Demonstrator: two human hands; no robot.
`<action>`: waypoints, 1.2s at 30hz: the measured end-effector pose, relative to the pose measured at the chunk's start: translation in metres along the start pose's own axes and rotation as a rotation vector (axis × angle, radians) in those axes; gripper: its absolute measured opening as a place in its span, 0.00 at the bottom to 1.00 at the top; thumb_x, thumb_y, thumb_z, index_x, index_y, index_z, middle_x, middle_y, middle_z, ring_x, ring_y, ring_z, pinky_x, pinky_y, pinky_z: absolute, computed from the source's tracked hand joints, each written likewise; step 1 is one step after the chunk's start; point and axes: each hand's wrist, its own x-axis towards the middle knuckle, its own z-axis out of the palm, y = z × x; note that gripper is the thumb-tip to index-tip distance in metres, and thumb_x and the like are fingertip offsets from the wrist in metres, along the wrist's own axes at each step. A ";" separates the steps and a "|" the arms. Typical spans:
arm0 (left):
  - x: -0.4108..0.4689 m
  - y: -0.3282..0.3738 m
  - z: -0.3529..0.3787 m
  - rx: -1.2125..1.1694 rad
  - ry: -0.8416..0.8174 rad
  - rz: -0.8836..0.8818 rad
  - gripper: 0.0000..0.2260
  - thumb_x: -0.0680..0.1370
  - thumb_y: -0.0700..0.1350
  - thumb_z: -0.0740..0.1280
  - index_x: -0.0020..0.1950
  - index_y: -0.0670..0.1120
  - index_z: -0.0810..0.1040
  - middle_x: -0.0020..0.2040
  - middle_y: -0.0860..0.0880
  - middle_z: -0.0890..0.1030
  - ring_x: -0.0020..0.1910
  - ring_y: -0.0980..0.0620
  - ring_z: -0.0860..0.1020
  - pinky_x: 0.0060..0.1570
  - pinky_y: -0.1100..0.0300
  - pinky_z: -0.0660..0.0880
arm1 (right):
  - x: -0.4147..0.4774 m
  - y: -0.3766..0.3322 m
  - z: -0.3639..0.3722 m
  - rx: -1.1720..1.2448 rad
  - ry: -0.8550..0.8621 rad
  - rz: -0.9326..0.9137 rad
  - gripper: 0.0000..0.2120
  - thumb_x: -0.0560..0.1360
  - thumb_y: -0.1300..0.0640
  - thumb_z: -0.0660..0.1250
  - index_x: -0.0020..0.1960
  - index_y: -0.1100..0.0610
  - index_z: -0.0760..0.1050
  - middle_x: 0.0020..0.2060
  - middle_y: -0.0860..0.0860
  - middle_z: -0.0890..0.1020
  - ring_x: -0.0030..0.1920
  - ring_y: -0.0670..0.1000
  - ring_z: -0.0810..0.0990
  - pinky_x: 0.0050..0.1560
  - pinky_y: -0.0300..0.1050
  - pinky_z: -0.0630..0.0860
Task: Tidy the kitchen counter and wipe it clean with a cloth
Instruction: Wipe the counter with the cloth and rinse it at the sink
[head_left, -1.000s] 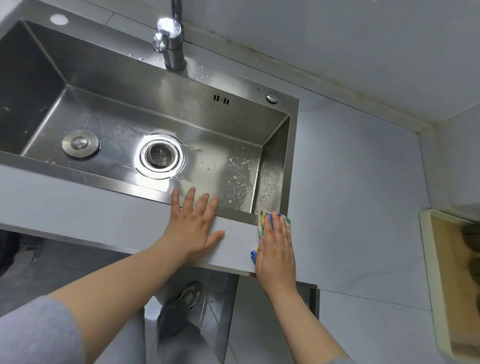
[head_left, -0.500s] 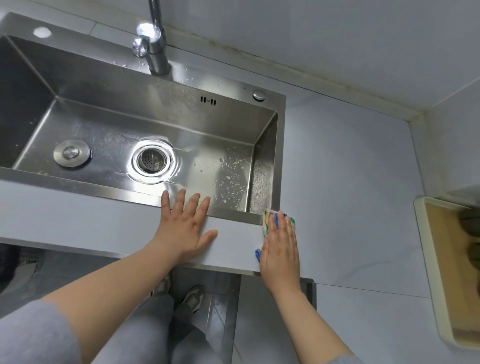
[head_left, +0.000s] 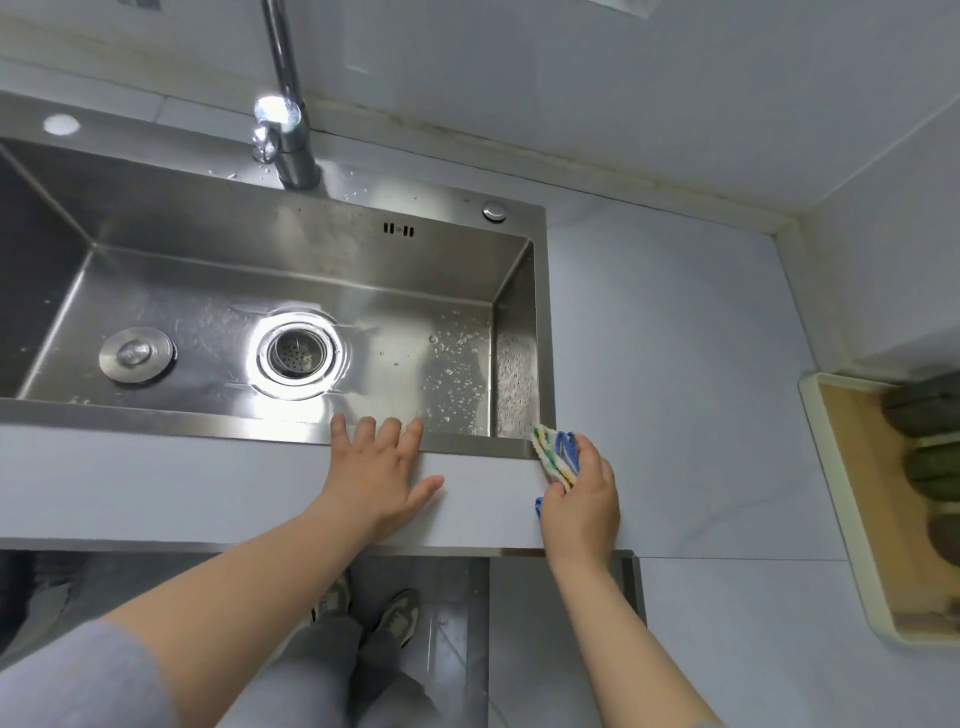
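- The cloth (a small one, striped yellow, green and blue) is sitting at the front right corner of the sink. It is bunched up and lifting off the counter rather than lying flat on it.
- The right hand is gripping it, with fingers and thumb curling round the fabric and squeezing it into a wad.
- Half a second ago this hand was lying flat on top of the cloth, pressing it down at the same corner. So the pressing is giving way to a gathering-up.
- I am reading that as one wiping stroke ending, with the cloth being refolded or carried to a fresh patch, though I cannot say which patch.
- The left hand is resting on the counter strip in front of the sink. Its fingers are straight and spread, the tips are lying over the front rim, and it is holding nothing. It is staying where it was, seemingly bracing the person.
- Inside the sink, water droplets are clinging to the floor and right wall, on the side nearest the cloth.
- The strainer is sitting mid-basin, with a loose plug to its left.
- Behind the sink the faucet is standing.
- Well to the right of the sink, a tray is holding dark green rounded things. I cannot make out what they are.
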 end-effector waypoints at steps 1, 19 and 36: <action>0.000 -0.001 -0.003 -0.019 -0.021 0.010 0.45 0.64 0.69 0.30 0.77 0.50 0.51 0.69 0.49 0.65 0.69 0.43 0.62 0.71 0.37 0.47 | 0.003 -0.004 -0.004 0.041 0.005 0.046 0.27 0.71 0.71 0.61 0.68 0.57 0.70 0.61 0.54 0.76 0.58 0.56 0.76 0.57 0.46 0.72; 0.067 -0.039 -0.083 -0.236 0.138 -0.075 0.30 0.80 0.56 0.57 0.77 0.44 0.52 0.73 0.47 0.64 0.70 0.46 0.64 0.70 0.46 0.60 | 0.117 -0.127 -0.010 0.419 -0.187 0.084 0.09 0.70 0.63 0.70 0.49 0.54 0.78 0.44 0.49 0.82 0.46 0.50 0.81 0.47 0.49 0.80; 0.175 -0.108 -0.098 -0.431 0.307 -0.428 0.36 0.72 0.47 0.70 0.75 0.37 0.60 0.75 0.40 0.63 0.73 0.37 0.63 0.66 0.39 0.64 | 0.233 -0.300 0.109 0.334 -0.413 -0.262 0.06 0.71 0.63 0.68 0.46 0.53 0.76 0.36 0.44 0.77 0.35 0.42 0.75 0.31 0.26 0.67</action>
